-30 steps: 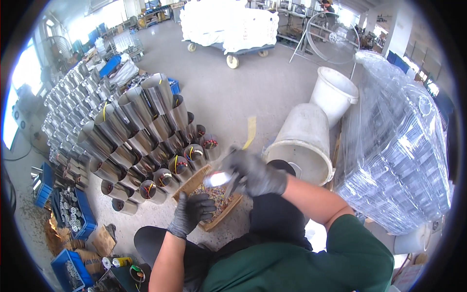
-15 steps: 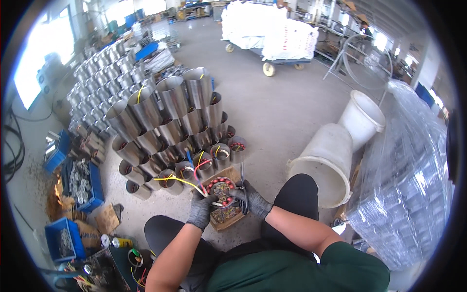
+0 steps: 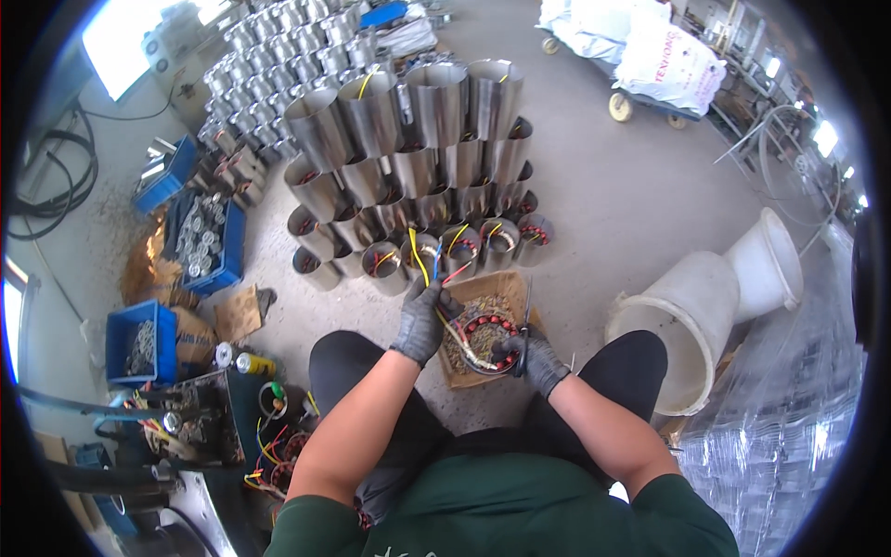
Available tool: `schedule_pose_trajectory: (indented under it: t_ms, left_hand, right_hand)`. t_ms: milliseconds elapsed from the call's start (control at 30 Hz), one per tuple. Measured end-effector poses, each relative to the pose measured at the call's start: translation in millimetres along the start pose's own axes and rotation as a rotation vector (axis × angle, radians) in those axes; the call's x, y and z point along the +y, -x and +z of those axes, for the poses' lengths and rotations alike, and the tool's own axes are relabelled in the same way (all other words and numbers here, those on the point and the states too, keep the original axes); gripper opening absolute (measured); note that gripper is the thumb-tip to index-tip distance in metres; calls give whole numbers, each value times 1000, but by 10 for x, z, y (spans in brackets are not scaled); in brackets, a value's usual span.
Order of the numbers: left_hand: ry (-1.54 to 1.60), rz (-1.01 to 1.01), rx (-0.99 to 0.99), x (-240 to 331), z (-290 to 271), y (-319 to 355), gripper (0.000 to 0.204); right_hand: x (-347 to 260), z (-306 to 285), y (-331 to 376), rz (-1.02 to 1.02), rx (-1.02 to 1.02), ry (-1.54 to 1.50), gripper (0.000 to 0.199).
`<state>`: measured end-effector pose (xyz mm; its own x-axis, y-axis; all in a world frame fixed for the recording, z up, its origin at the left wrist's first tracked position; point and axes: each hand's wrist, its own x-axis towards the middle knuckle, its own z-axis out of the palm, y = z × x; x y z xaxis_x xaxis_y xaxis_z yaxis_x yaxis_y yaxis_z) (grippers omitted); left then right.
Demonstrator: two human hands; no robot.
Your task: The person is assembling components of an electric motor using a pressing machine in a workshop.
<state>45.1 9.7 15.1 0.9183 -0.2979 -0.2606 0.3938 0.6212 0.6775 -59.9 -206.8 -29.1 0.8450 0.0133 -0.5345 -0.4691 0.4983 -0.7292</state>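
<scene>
Gripping a bunch of coloured wires [image 3: 429, 271] in my gloved left hand [image 3: 423, 322], fingers closed round them, my gloved right hand [image 3: 534, 360] clamped on the motor stator [image 3: 485, 340] over a cardboard box [image 3: 506, 283] between my knees, rows of metal cylinders [image 3: 408, 158] beyond, white buckets [image 3: 715, 306] to my right.

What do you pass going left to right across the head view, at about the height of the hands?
Blue crate → cardboard scrap → left hand → wound coil ring → right hand → white bucket.
</scene>
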Motion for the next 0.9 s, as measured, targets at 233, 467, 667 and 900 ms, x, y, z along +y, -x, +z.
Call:
schedule_pose_trajectory:
  t_ms: [233,467,667,900]
  left_hand:
    - [-92,-117,-34,-8,70,128,15]
    - [-448,-102,31,-80,-44,57,18]
    - [-572,-112,83,-97,-126,0,21]
    - [-762,-146,-55,-307,-104,25,31]
  right_hand:
    - [100,58,54,93,28,234,52]
    - [103,17,45,85,-92,194,35]
    - [-17,173,151,169,-228,146,30]
    - [-157,235,135,190,-227,341,36]
